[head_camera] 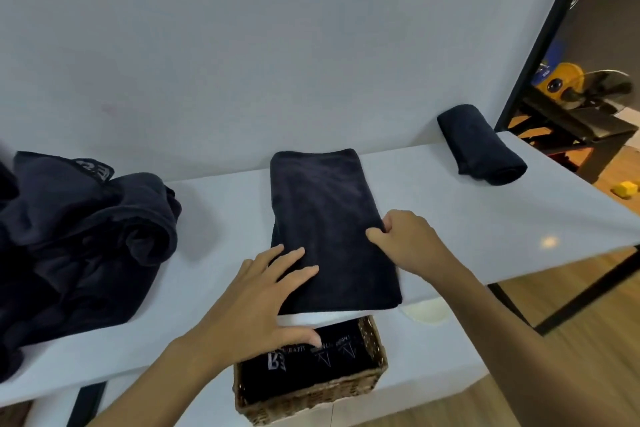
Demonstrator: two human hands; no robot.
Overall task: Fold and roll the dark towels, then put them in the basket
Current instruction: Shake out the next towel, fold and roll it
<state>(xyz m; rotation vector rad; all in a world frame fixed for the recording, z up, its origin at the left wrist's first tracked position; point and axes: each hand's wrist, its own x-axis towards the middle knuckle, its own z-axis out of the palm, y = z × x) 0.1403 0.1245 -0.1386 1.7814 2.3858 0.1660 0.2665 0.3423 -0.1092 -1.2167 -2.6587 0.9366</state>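
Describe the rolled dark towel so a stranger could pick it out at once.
Find the long white table against the pale wall and follow it to its far right end. There lies the rolled dark towel, a tight cylinder, unlike the flat folded dark towel mid-table and the crumpled dark heap at left.

Soft, even indoor light; small glare spot on white table [549, 241]; wide-angle bending at edges; slight blur overall.

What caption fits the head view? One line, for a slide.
Left hand flat on a folded dark towel, right hand pinching its edge, wicker basket below.
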